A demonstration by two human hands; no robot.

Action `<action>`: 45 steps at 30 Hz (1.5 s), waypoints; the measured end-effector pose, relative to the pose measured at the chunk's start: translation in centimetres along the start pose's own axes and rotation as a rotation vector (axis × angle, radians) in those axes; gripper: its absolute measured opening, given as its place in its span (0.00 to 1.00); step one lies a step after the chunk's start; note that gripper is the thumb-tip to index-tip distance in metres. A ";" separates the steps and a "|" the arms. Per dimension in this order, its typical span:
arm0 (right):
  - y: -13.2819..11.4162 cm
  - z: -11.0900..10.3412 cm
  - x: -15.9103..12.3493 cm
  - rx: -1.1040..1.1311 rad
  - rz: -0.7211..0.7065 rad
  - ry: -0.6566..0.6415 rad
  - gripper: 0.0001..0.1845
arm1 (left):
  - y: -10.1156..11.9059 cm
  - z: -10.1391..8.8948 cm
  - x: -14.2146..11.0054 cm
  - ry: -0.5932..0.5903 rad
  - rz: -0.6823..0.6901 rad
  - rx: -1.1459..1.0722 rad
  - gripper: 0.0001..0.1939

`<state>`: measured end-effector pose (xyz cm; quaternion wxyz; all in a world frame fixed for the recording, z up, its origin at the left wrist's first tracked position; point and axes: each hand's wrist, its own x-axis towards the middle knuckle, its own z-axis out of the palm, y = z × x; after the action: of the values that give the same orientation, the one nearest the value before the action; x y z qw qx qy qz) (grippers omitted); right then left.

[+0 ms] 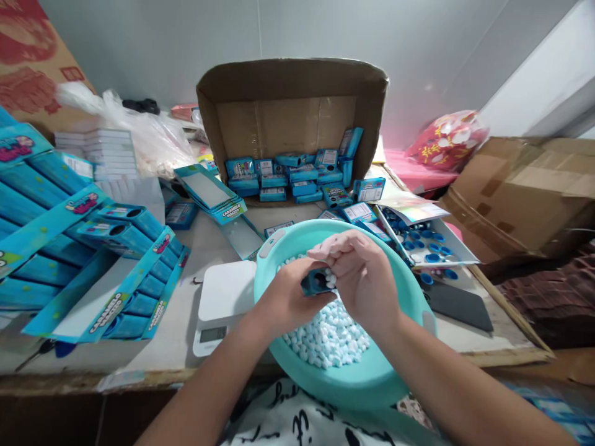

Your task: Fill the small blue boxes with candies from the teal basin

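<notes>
My left hand (290,288) is wrapped round a small blue candy box (316,282), its dark round opening facing my other hand. Cupped against that opening, my right hand (365,269) holds a few small pale candies (331,278), and whitish powder coats its fingers. Both hands are above a turquoise basin (334,390), where a heap of white and pale blue candies (325,344) lies. Left of the basin, a white kitchen scale (227,288) stands close to its rim; its display is too dim to read.
A tipped cardboard carton (297,77) holds several blue boxes at the back. Display trays (134,279) filled with boxes stand at left. On the right are a white tray of blue caps (432,241), a dark phone-like slab (460,306) and the table's edge (515,316).
</notes>
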<state>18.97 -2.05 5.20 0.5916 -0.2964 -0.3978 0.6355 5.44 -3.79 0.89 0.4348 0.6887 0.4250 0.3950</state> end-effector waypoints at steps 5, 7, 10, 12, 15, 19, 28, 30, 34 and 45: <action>-0.3 0.0 -0.6 -0.215 0.000 -0.163 0.16 | 0.1 0.0 -0.1 0.068 -0.053 0.038 0.16; -0.4 0.0 -0.9 -0.354 -0.122 -0.190 0.19 | 0.2 -0.2 0.0 0.115 -0.145 -0.015 0.18; -0.6 -0.2 -0.9 -0.572 -0.295 -0.104 0.17 | 0.1 -0.4 0.2 0.163 -0.265 -0.155 0.23; -0.7 -0.6 -0.5 -0.724 -0.326 -0.018 0.15 | 0.0 -0.4 0.3 0.211 -0.265 -0.156 0.23; -0.8 -1.5 0.4 -1.015 -0.322 0.006 0.11 | -0.4 -0.3 0.2 0.304 -0.214 -0.083 0.23; -0.6 -2.2 1.2 -1.355 -0.268 -0.084 0.09 | -0.7 -0.3 0.1 0.390 -0.194 -0.076 0.22; 0.0 -2.5 1.0 -1.433 -0.219 -0.149 0.12 | -0.1 -0.3 0.2 0.382 -0.119 0.096 0.22; 0.0 -2.4 0.9 -1.424 -0.218 -0.159 0.13 | -0.2 -0.3 0.2 0.374 -0.117 0.103 0.21; 0.1 -1.8 0.6 -1.381 -0.203 -0.198 0.13 | -0.2 -0.1 0.1 0.360 -0.123 0.074 0.20; 0.2 -1.2 0.3 -1.128 -0.238 -0.294 0.07 | 0.3 -0.2 0.3 0.307 -0.064 0.017 0.18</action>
<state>19.86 -1.51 4.42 0.3488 -0.4270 -0.7824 0.2896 5.38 -3.55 1.29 0.3712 0.6101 0.5116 0.4779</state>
